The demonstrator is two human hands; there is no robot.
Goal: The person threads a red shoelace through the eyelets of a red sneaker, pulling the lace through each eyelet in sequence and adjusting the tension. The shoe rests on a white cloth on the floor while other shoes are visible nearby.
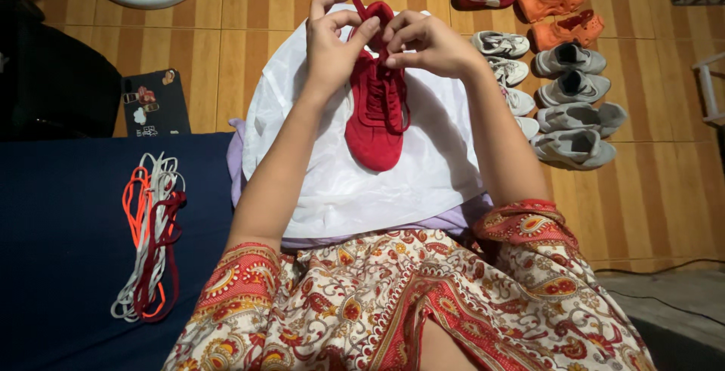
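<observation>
Pinching the red lace (361, 10), both my left hand (332, 42) and right hand (427, 42) hover wrists-bent above the red shoe (375, 118) (toe nearest me).

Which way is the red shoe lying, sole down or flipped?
Sole down: red shoe shows its laced upper, resting on the white cloth.

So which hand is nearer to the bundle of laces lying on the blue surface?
Left. The left hand is at the top of the red shoe, on the side where the laces lie. The right hand is on the shoe's far side.
</observation>
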